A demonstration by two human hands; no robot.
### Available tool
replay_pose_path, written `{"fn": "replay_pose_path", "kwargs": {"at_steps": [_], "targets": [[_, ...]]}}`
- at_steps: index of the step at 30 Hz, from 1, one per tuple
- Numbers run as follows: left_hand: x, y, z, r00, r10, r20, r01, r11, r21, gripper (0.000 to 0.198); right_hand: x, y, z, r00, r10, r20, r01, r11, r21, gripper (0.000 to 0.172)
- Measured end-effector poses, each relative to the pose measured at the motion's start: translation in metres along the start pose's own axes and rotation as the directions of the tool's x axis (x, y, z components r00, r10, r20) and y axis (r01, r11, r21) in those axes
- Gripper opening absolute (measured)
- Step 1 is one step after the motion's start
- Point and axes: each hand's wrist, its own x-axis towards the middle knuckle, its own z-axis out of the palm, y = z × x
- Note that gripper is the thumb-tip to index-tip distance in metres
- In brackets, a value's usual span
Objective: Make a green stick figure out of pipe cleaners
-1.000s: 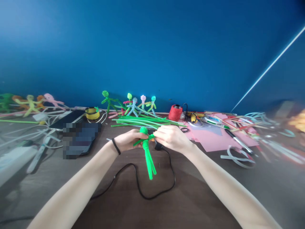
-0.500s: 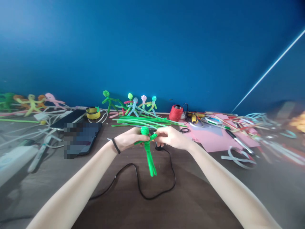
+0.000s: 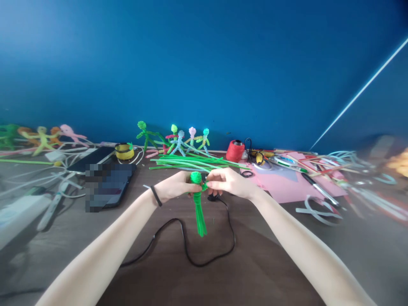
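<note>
A bright green pipe-cleaner figure (image 3: 199, 205) with a round coiled head and two long legs hangs above the brown table (image 3: 255, 263). My left hand (image 3: 174, 186), a black band on its wrist, is closed on the figure's body just below the head. My right hand (image 3: 227, 182) pinches the figure's short arm on the right side. Both hands meet at the figure's chest, which the fingers partly hide.
A bundle of green pipe cleaners (image 3: 194, 162) lies just behind my hands, with small finished figures (image 3: 178, 140) by the blue wall. A black cable (image 3: 188, 250) loops under the figure. A phone (image 3: 106, 182) lies left; red thread spool (image 3: 235, 150) and pink paper (image 3: 287, 182) lie right.
My right hand first pulled away a little to the right, then closed in toward the figure's body again. The figure has turned slightly and shifted a bit to the right.
</note>
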Motion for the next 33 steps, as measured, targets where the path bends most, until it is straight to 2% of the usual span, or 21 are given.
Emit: {"fn": "replay_pose_path", "kwargs": {"at_steps": [2,7,10,15,18,21,23,25,28,31,33], "targets": [[0.000,0.000,0.000,1.000,0.000,0.004,0.000,1.000,-0.016,0.008,-0.001,-0.001,0.002,0.999,-0.026,-0.041,0.025,0.999,-0.034,0.020],[0.001,-0.006,-0.002,0.999,-0.010,-0.040,0.007,0.996,-0.090,0.011,-0.002,-0.004,0.005,0.971,-0.181,-0.154,0.150,0.969,-0.196,0.012],[0.002,-0.010,-0.002,0.999,-0.024,-0.045,0.014,0.979,-0.201,0.010,-0.002,-0.003,0.005,0.951,-0.247,-0.184,0.196,0.947,-0.256,0.013],[0.006,-0.017,-0.001,0.997,-0.078,-0.025,0.058,0.888,-0.456,0.008,-0.001,0.002,0.005,0.861,-0.467,-0.200,0.323,0.807,-0.495,0.016],[0.006,-0.016,-0.001,0.995,-0.098,-0.008,0.080,0.855,-0.512,0.009,-0.002,0.003,0.005,0.833,-0.520,-0.187,0.347,0.756,-0.555,0.018],[0.005,-0.012,0.000,0.995,-0.080,-0.061,0.042,0.884,-0.465,0.007,-0.001,0.002,0.006,0.878,-0.415,-0.237,0.282,0.850,-0.444,0.020],[0.003,-0.009,0.001,0.994,-0.040,-0.097,0.002,0.932,-0.362,0.006,0.000,0.001,0.006,0.928,-0.272,-0.254,0.211,0.947,-0.243,0.024],[0.003,-0.006,0.001,0.994,0.005,-0.106,-0.027,0.977,-0.209,0.008,0.003,0.001,0.005,0.963,-0.134,-0.232,0.134,0.991,-0.017,0.028],[0.004,-0.006,0.002,0.992,0.057,-0.112,-0.059,0.998,-0.014,0.013,0.005,0.001,0.005,0.985,0.038,-0.170,-0.003,0.980,0.198,0.027],[0.006,-0.010,0.000,0.988,0.107,-0.111,-0.096,0.990,0.102,0.014,0.005,0.002,0.003,0.983,0.173,-0.065,-0.149,0.950,0.274,0.025],[0.007,-0.013,-0.001,0.985,0.127,-0.118,-0.107,0.980,0.165,0.014,0.005,0.003,0.002,0.979,0.203,0.008,-0.196,0.936,0.291,0.025]]}}
